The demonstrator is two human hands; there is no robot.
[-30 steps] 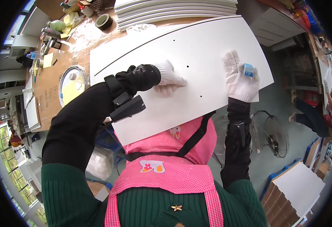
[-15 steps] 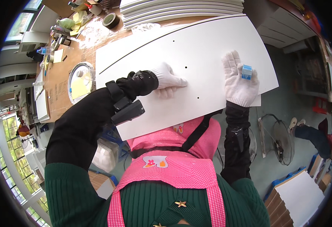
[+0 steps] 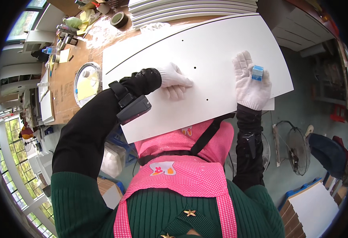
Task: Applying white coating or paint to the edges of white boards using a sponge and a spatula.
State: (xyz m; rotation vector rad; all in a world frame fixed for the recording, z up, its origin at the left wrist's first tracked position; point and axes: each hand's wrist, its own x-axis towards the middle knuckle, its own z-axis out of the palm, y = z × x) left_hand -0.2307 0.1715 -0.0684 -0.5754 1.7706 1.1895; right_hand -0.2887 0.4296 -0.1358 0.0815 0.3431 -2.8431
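Observation:
A large white panel (image 3: 150, 107) with one curved edge, a dark groove and small dark holes lies in front of me. My left hand (image 3: 174, 82), in a white knit glove, rests on its middle, fingers curled and thumb and forefinger pressed together at the tip. Whatever might be in that pinch is hidden. Over the panel's right part is my right hand (image 3: 252, 85), also gloved, palm up with fingers stretched away from me. A small blue-and-white block (image 3: 257, 73) is held between its thumb and fingers.
More white panels (image 3: 193, 10) are stacked at the back. On the brown-covered table stand a tape roll (image 3: 119, 20) and a round lid-like tray (image 3: 78, 85) holding a bottle and yellow paper. A floor fan (image 3: 297, 148) and a person's dark-clothed leg (image 3: 328, 154) are at right.
My left hand has slid slightly left, its fingers drawing closer together at the tip. My right hand keeps its hold on the block. At right, the other person's leg has shifted.

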